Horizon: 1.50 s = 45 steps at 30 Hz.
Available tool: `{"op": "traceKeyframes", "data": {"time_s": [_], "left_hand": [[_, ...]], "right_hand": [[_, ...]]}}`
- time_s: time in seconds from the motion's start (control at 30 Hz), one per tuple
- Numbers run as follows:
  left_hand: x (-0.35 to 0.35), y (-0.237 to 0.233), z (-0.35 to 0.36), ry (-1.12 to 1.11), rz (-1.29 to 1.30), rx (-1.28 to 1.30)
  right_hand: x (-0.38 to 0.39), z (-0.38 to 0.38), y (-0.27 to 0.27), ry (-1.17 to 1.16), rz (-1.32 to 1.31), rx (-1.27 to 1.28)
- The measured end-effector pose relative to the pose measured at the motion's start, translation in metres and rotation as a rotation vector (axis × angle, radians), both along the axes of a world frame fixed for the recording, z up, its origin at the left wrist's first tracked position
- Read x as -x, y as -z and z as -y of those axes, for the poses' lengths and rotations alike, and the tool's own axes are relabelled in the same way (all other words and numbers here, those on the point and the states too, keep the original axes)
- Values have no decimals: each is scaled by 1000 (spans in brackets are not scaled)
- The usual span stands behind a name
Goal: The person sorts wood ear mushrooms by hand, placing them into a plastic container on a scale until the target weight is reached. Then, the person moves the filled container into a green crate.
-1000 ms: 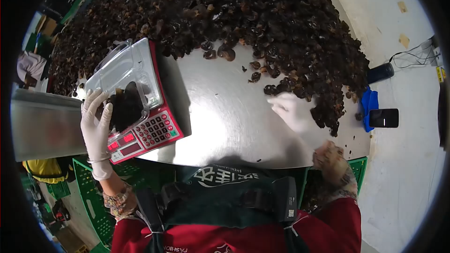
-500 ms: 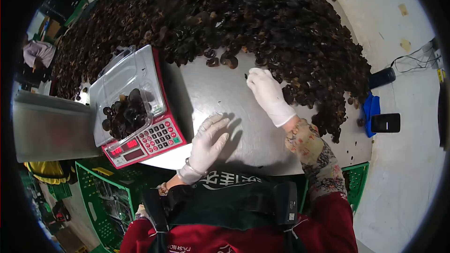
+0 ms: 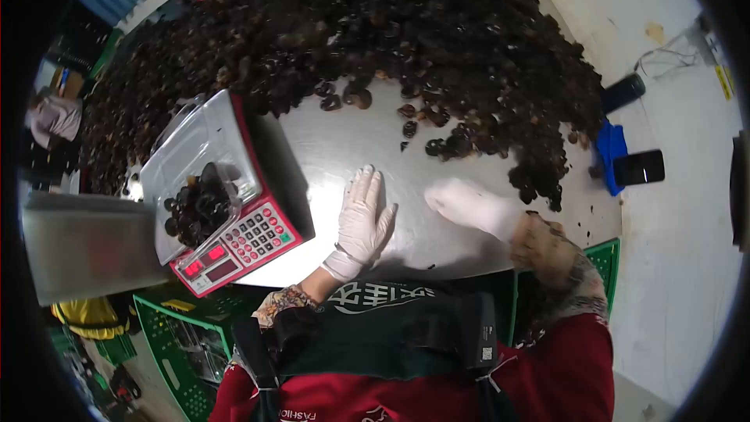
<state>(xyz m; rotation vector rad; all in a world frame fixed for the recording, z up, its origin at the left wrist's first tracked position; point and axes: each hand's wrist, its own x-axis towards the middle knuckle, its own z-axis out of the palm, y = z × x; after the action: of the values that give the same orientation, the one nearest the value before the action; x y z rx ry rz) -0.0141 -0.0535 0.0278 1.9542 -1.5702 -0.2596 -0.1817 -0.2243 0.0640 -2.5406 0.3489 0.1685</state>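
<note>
My left hand [image 3: 360, 223], in a white glove, lies over the bare metal tabletop [image 3: 312, 144] with its fingers stretched out and nothing in it. To its right, my gloved right hand [image 3: 473, 207] is smeared by motion, so its fingers cannot be made out. Beyond both hands spreads a big heap of dark, glossy, rounded pieces that look like wood ear mushrooms [image 3: 375, 27]. Several loose ones [image 3: 461, 139] lie just past my right hand. On the left stands a red digital scale [image 3: 234, 254], bearing a clear plastic box [image 3: 173, 158] with dark pieces [image 3: 199, 207] inside.
A stack of translucent containers [image 3: 94, 250] stands left of the scale. Green crates [image 3: 168, 344] sit below the table edge. At right are a phone [image 3: 639, 167], a blue item [image 3: 611, 152] and a dark object [image 3: 623, 94]. Another person's sleeve [image 3: 58, 119] shows far left.
My right hand has drawn back from the heap's edge toward me. My left hand has flattened and moved slightly forward. Several pieces now lie apart on the tabletop. The view has shifted slightly.
</note>
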Motion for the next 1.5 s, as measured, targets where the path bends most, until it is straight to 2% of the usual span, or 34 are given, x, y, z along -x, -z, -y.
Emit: {"op": "traceKeyframes", "data": {"time_s": [0.03,0.07,0.1,0.13,0.17,0.2,0.23,0.27,0.3,0.37,0.4,0.43,0.47,0.5,0.53,0.57,0.6,0.7,0.73,0.83,0.87,0.97,1.0,1.03,1.07,1.1,1.13,1.17,1.2,1.3,1.4,1.43,1.47,1.5], "left_hand": [[11,-3,1,81,-30,10],[27,-11,3,282,-110,-78],[46,-3,3,552,-313,-21],[66,-3,12,983,-379,-150],[73,-18,11,1076,-794,-199],[75,-45,8,1138,-1208,-255],[86,-45,15,1160,-973,-181],[97,-45,21,1165,-741,-101],[95,-44,22,1006,-706,-79],[82,-28,30,797,-615,35],[77,-29,29,718,-565,30],[72,-30,29,642,-512,25],[67,-29,26,655,-492,2],[66,-31,24,671,-348,-3],[66,-33,23,683,-205,-6],[64,-33,20,692,-62,-10],[60,-29,17,747,35,-118],[64,-35,14,834,240,-199],[64,-34,16,884,300,-194],[79,-12,25,856,378,-119],[89,-13,33,830,411,-131],[134,-5,69,641,366,-116],[149,-5,76,689,260,-110],[162,-5,82,737,151,-103],[173,-5,88,784,41,-94],[184,-14,85,946,-90,-70],[198,0,76,1126,-214,-71],[199,-20,75,1282,-573,-371],[208,-16,58,1293,-792,-398],[204,0,54,1434,-539,-182],[167,-18,57,1290,-445,-59],[154,-25,57,1271,-397,-242],[137,-18,49,1197,-408,-126],[120,-31,48,1125,-444,47]], "right_hand": [[30,-5,-32,10,-257,-278],[90,-6,-13,-163,41,-433],[117,-15,-30,-17,-617,-834],[148,-29,-40,42,-916,-809],[180,-45,-47,92,-1216,-773],[218,-58,-45,82,-1178,-568],[257,-68,-38,68,-1136,-363],[293,-73,-29,175,-1099,-84],[306,-78,-30,273,-1049,191],[319,-64,-31,387,-963,230],[297,-59,-51,527,-860,181],[300,-62,-41,514,-462,368],[265,-64,-54,871,-104,215],[252,-62,-43,901,6,287],[228,-60,-51,1007,-17,203],[216,-57,-43,1035,23,246],[205,-50,-37,1029,105,206],[184,-35,-16,874,267,413],[188,-30,7,833,210,373],[190,-5,45,812,338,315],[177,-3,24,916,405,58],[155,9,-29,855,498,133],[154,18,-34,839,557,160],[159,28,-37,786,437,441],[163,39,-31,840,496,482],[166,51,-19,893,556,524],[165,63,-7,1024,458,533],[164,73,5,1152,358,538],[160,80,14,1279,256,539],[125,73,37,1093,472,375],[57,24,8,702,422,436],[37,2,-4,693,344,254],[21,-11,1,586,372,283],[10,-20,5,477,400,311]]}}
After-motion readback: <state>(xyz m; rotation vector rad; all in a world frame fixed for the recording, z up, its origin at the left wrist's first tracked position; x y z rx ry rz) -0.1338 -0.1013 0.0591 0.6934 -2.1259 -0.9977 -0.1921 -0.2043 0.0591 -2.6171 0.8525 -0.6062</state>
